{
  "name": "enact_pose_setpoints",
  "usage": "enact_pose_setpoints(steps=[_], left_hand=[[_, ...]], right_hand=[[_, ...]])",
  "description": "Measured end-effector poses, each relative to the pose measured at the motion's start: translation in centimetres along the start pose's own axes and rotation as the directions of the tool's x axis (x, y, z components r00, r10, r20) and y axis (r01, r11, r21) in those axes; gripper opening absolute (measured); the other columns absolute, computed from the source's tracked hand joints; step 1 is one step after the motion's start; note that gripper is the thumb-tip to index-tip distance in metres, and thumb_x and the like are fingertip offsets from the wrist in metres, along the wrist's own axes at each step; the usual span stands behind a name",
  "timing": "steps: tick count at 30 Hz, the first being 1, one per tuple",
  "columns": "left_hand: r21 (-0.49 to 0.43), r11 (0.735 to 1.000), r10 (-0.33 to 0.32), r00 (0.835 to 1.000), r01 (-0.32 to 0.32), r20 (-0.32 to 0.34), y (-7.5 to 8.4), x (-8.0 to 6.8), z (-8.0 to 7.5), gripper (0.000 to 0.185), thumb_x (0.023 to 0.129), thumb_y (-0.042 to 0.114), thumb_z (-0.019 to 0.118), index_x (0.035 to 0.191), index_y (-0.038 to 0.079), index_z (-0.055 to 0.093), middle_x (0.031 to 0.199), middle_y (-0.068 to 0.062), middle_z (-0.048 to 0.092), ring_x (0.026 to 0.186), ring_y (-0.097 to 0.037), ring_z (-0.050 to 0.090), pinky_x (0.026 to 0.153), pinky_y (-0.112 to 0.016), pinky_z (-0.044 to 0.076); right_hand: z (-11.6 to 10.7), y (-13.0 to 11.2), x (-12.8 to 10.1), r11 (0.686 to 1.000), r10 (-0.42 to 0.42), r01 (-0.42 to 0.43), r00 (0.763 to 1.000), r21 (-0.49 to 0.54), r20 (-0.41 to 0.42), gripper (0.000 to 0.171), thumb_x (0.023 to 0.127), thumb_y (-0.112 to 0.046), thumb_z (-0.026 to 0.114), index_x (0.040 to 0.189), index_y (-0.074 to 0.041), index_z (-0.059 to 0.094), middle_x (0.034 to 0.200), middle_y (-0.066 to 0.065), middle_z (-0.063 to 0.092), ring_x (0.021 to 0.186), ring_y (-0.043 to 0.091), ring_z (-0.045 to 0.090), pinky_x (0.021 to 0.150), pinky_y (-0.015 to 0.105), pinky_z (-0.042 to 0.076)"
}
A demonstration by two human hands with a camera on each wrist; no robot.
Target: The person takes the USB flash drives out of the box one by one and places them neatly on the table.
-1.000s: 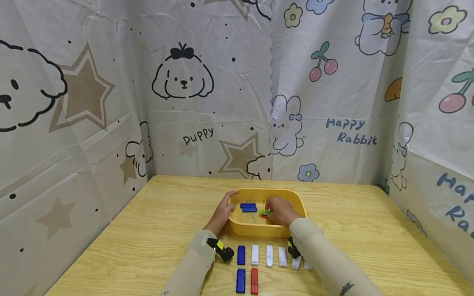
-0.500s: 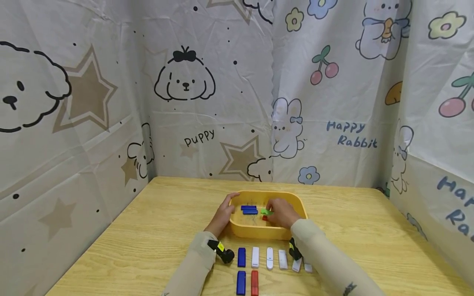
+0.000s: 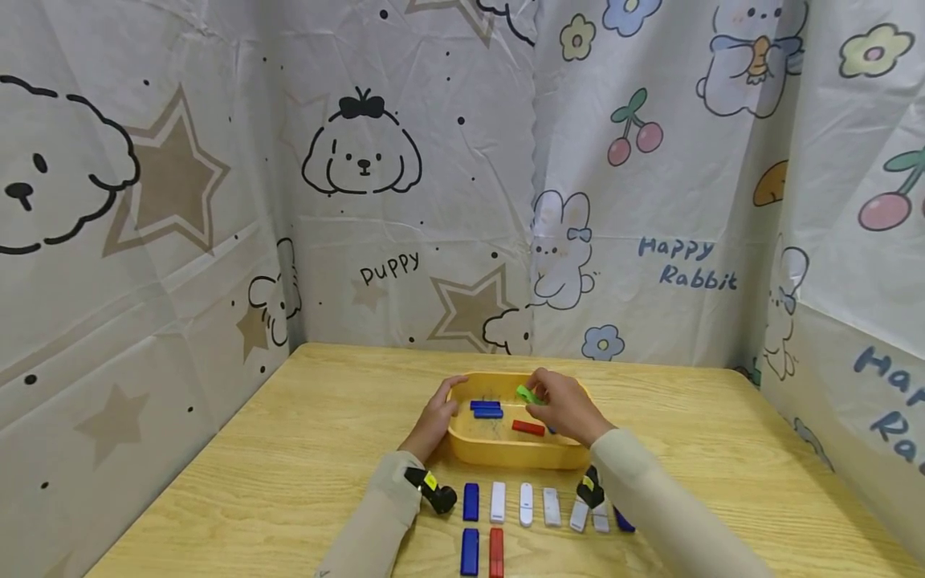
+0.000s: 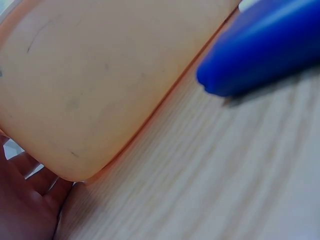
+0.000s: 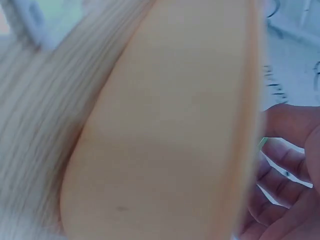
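Head view: green stick (image 3: 527, 394) pinched in right hand (image 3: 567, 409), long axis slanting up-left; left hand (image 3: 436, 417) gripping yellow tray (image 3: 506, 457) rim.

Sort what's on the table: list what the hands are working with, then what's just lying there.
In hand:
- green piece, pinched by the right hand above the tray
- yellow tray, its left rim held by the left hand

Lying about:
- two blue pieces and a red piece inside the tray
- rows of blue, white and red pieces on the table in front of the tray
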State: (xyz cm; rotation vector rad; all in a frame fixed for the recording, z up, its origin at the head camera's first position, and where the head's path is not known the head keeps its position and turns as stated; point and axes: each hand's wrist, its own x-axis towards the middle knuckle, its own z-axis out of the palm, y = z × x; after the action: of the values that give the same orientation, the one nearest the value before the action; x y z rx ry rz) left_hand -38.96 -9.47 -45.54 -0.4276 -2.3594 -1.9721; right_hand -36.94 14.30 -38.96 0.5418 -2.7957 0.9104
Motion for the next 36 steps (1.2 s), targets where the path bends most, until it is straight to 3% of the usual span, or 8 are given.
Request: enact_pose_setpoints(steps=[5,11,18,23,25,31,36], left_hand=[[0.012,1.000,0.008,1.000,-0.007,-0.016,-1.8,1.1,0.0,0.054,0.088,0.004,0.037,0.140,0.014,0.044,0.150,-0.012,0.035,0.132,-0.031,0.034,0.099,-0.045,0.035],[0.005,1.000,0.011,1.000,-0.011,-0.015,-2.0,1.2,0.1,0.054,0.087,0.005,0.037,0.139,0.015,0.045,0.150,-0.011,0.036,0.130,-0.031,0.036,0.093,-0.040,0.037],[-0.015,1.000,-0.010,1.000,0.010,0.018,-0.8,0.8,-0.1,0.054,0.089,0.004,0.036,0.143,0.012,0.042,0.151,-0.014,0.034,0.127,-0.035,0.037,0.082,-0.038,0.042],[0.012,1.000,-0.011,0.999,0.011,0.040,1.1,-0.2,-0.1,0.054,0.089,0.003,0.034,0.143,0.006,0.039,0.150,-0.018,0.033,0.128,-0.039,0.036,0.086,-0.041,0.042],[0.014,1.000,-0.014,0.999,0.014,0.036,0.8,0.0,-0.1,0.054,0.089,0.003,0.034,0.143,0.006,0.039,0.151,-0.018,0.033,0.129,-0.038,0.035,0.086,-0.039,0.041],[0.002,1.000,-0.021,1.000,0.021,0.007,-1.5,1.1,0.1,0.055,0.089,0.005,0.035,0.142,0.015,0.042,0.152,-0.013,0.032,0.127,-0.035,0.037,0.069,-0.030,0.041],[0.017,0.999,-0.029,0.999,0.029,-0.014,-1.9,1.0,0.0,0.054,0.089,0.007,0.036,0.140,0.020,0.044,0.152,-0.009,0.034,0.128,-0.031,0.037,0.081,-0.033,0.042]], right_hand=[[-1.4,-0.5,-1.9,0.995,-0.086,0.089,0.995,0.053,-0.057,0.037,0.084,-0.010,0.072,0.118,-0.017,0.059,0.083,0.000,0.055,0.074,0.016,0.056,0.070,0.032,0.051],[-2.3,-0.4,-3.9,0.981,-0.162,0.170,0.984,0.099,-0.077,0.042,0.085,-0.008,0.069,0.125,-0.021,0.061,0.083,-0.001,0.056,0.077,0.012,0.061,0.068,0.027,0.052],[-2.8,-1.1,-6.2,0.967,-0.131,0.127,0.991,0.220,0.005,0.059,0.081,0.003,0.069,0.132,-0.023,0.053,0.096,0.004,0.056,0.090,0.020,0.062,0.070,0.026,0.054],[-3.0,-1.7,-7.6,0.950,-0.143,0.114,0.986,0.290,0.081,0.066,0.080,0.010,0.067,0.136,-0.019,0.048,0.101,0.007,0.054,0.094,0.023,0.061,0.072,0.026,0.054],[-3.1,-1.9,-8.0,0.946,-0.153,0.115,0.983,0.303,0.105,0.066,0.080,0.011,0.066,0.137,-0.017,0.047,0.103,0.009,0.055,0.094,0.023,0.060,0.072,0.026,0.054],[-3.4,-2.5,-8.8,0.950,-0.182,0.133,0.971,0.281,0.153,0.064,0.080,0.011,0.065,0.137,-0.013,0.047,0.108,0.008,0.057,0.094,0.021,0.059,0.070,0.025,0.054],[-3.9,-2.9,-9.0,0.955,-0.207,0.163,0.965,0.249,0.159,0.062,0.079,0.009,0.067,0.135,-0.011,0.048,0.107,0.008,0.059,0.091,0.020,0.059,0.069,0.024,0.054]])
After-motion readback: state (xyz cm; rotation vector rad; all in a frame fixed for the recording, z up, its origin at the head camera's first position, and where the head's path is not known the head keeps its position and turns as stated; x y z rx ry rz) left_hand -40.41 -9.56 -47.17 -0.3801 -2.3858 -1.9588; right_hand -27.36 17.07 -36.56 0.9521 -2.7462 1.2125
